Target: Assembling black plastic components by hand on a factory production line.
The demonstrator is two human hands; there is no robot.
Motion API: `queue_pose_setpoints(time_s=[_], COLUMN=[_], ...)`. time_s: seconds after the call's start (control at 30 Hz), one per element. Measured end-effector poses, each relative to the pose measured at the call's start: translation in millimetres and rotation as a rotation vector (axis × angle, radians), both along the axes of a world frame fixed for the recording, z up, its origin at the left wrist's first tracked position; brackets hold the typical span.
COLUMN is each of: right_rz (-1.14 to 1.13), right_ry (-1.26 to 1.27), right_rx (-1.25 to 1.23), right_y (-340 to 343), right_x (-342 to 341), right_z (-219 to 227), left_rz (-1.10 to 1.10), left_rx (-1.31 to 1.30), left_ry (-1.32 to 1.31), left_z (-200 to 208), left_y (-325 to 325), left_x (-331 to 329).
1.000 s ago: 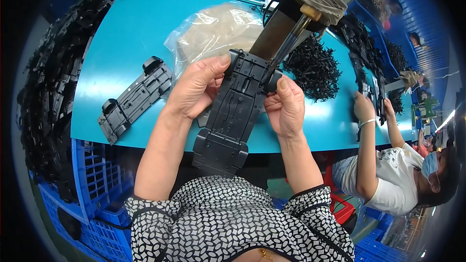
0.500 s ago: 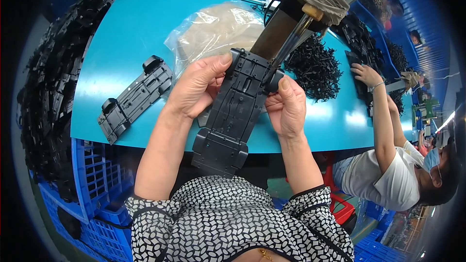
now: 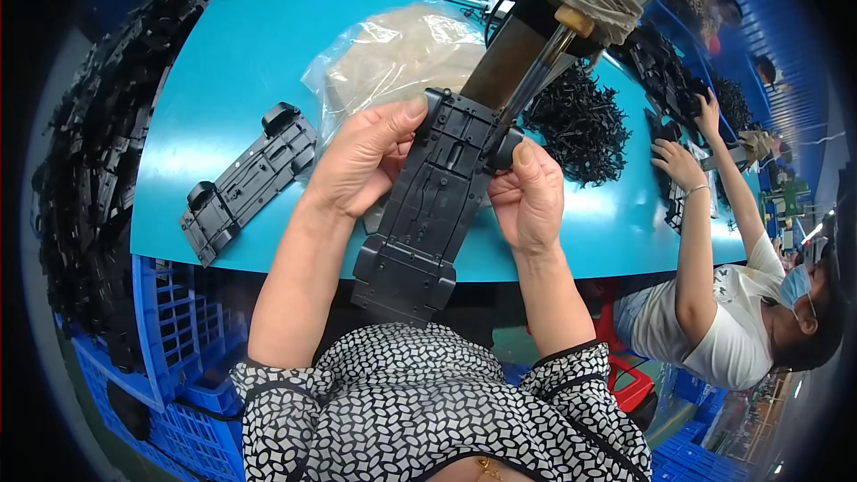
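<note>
At the centre of the frame a long black plastic chassis (image 3: 420, 214) slopes over the near edge of the teal bench (image 3: 223, 62), its upper end against a dark metal fixture (image 3: 504, 62) and under the tip of a rod tool (image 3: 544, 67). The left hand (image 3: 370, 156) has its grip pinching the upper left corner, thumb on top; the right hand (image 3: 531, 192) pinches the upper right side near a rounded arch. A second chassis (image 3: 245, 187) lies at left. Behind the hands sits a clear plastic bag (image 3: 393, 62), brownish inside, contents unclear. Lower left, a blue lattice crate (image 3: 147, 303) stands beneath a tall heap of black parts (image 3: 107, 170). Upper right, a blue bin (image 3: 743, 76) borders more black pieces; a loose pile of thin black parts (image 3: 576, 129) lies nearer, right of the fixture. At right, a co-worker (image 3: 714, 321) reaches toward black parts.
</note>
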State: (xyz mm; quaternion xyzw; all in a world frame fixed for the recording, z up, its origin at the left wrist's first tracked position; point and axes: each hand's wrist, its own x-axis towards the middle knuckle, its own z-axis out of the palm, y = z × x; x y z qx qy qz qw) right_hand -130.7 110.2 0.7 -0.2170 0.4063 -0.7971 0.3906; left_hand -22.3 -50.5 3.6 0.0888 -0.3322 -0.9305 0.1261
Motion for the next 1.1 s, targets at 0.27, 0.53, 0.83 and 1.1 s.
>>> queue_pose_setpoints(time_s=[0.27, 0.53, 0.83, 1.1], right_rz=[-0.038, 0.027, -0.186, -0.194], right_ry=[-0.029, 0.044, 0.848, 0.752], right_rx=[0.017, 0.203, 0.808, 1.692], right_y=[3.2, 54.4, 253.9, 463.3], right_x=[-5.5, 18.6, 51.6, 157.8], right_z=[10.3, 8.8, 33.6, -110.6], left_rz=[-0.034, -0.124, 0.525, 0.63], left_rx=[-0.023, -0.281, -1.065, -1.548], left_ry=[0.037, -0.342, -0.319, -0.617], left_z=[-7.6, 8.1, 25.9, 23.0], left_y=[-2.3, 31.9, -6.5, -22.4], left_x=[-2.8, 46.8, 104.3, 88.3])
